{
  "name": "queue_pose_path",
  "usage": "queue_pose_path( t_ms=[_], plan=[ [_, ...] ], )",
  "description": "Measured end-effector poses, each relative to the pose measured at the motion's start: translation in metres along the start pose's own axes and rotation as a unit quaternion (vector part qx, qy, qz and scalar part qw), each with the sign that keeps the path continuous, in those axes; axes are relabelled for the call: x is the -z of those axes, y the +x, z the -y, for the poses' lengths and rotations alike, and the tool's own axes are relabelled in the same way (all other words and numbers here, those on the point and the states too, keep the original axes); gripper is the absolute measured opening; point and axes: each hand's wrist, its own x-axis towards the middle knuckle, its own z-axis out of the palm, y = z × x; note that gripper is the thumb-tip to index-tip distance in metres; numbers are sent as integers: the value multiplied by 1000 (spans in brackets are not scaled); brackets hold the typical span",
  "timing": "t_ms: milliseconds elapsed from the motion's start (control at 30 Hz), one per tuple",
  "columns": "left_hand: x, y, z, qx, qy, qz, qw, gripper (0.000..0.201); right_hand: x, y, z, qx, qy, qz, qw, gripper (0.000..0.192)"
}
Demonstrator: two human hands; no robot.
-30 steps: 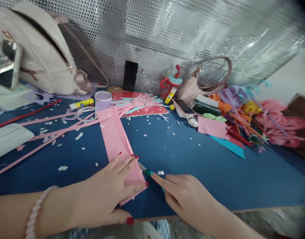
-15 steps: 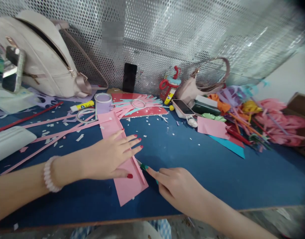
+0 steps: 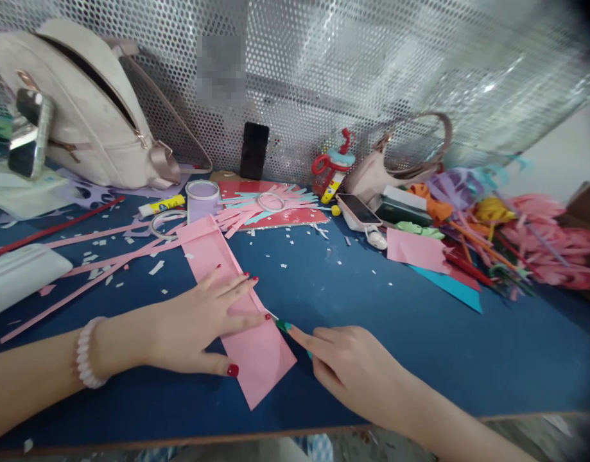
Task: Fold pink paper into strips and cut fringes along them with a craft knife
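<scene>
A long pink paper strip lies on the blue table, running from the tape rolls toward the front edge. My left hand lies flat on its near half, fingers spread, pressing it down. My right hand grips a small green-handled blade tool, its tip at the strip's right edge just beside my left fingertips. The index finger lies along the handle. Most of the tool is hidden under my hand.
A cream backpack stands at the back left, and a black phone leans on the perforated metal wall. Tape rolls, a glue stick, pink strips and scraps lie left. Coloured paper pieces crowd the right.
My left hand slid up the pink strip from its near end, then settled a little lower. The strip shifted and turned slightly. My right hand stayed with the tool at the strip's right edge.
</scene>
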Motion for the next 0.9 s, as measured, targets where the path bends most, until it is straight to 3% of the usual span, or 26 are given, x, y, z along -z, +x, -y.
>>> queue_pose_path(
  t_ms=[633,900],
  plan=[
    [1,2,-4,28,-7,-10,1000,67,6,53,-18,-7,8,24,1000,51],
    [-1,1,-8,32,-39,6,999,69,7,52,-22,2,10,13,1000,49]
  ],
)
